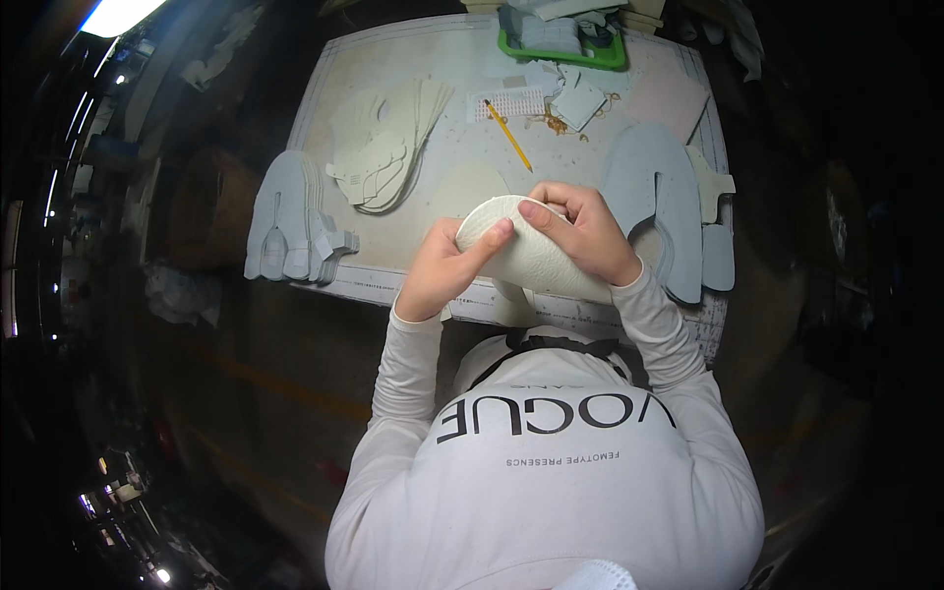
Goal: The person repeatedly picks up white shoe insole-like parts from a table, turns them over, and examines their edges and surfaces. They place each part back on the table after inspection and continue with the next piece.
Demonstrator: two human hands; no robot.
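A cream, grained leather-like piece (543,258) with a rounded top edge is held up between both hands, over the front of the table. My left hand (440,267) grips its left side, thumb lying on the near face and fingers hidden behind. My right hand (592,233) pinches the top edge toward the right, thumb in front and fingers bent behind it. Just beyond the hands, another flat cream piece (470,183) lies on the table, partly covered by the held one.
The white-topped table (324,110) carries a fanned stack of cream cut pieces (379,157). Grey-blue U-shaped pieces stand in stacks at left (283,197) and right (641,157). Farther back are a yellow pencil (509,138), rubber bands (558,125) and a green tray (600,61).
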